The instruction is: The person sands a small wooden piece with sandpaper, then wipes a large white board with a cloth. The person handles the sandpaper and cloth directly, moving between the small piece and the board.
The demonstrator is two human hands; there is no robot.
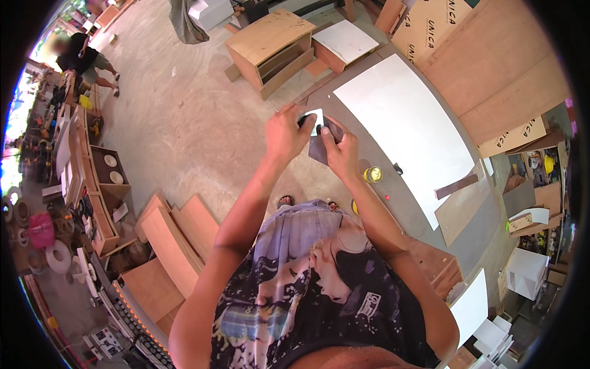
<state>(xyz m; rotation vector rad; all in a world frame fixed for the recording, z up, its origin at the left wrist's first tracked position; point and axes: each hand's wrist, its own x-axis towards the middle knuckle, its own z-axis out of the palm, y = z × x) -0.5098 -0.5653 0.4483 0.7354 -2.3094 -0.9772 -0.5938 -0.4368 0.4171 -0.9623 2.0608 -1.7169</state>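
Observation:
My left hand (286, 131) and my right hand (342, 150) are close together at the near edge of the worktable. Between the fingers of my left hand is a small flat white piece (318, 115) with something black against it. My right thumb presses near the same piece. A dark brown flat sheet (317, 151) hangs beneath my right hand, which grips it; its material is hard to tell. Just right of my right wrist stands a yellow tin (373, 174). Beyond it a large white panel (405, 120) lies on the grey worktable (368, 143).
A dark strip (456, 186) crosses the panel's near corner, and a small black object (398, 169) sits by its edge. Wooden drawer boxes (272, 41) stand ahead on the concrete floor. Plywood boards (170, 244) lean at left. Another person (85, 57) stands far left.

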